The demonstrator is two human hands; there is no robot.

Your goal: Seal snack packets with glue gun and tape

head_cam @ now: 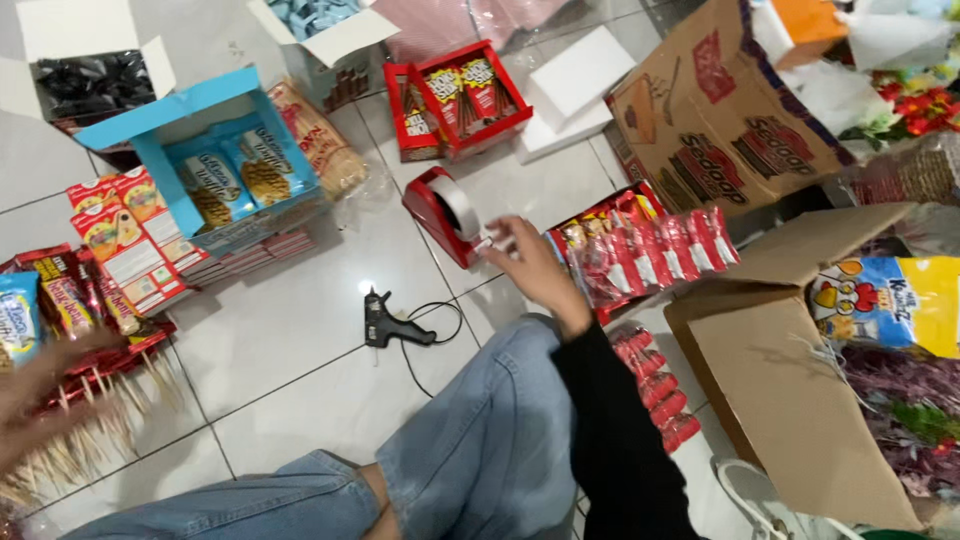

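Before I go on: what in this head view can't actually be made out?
- Left hand: motion-blurred at the left edge; its grip on the skewered snack packs is unclear.
- Right hand: fingertips at the red tape dispenser, but whether they pinch tape is too small to tell.
- Glue gun: its cord disappears behind the jeans-clad knee.
- Open cardboard box: contents cut off by the right edge.

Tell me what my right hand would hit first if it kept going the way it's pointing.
The red tape dispenser. Your right hand points up and left with its fingertips already at the dispenser's front end, apparently at the tape. Whether they touch it is hard to tell.
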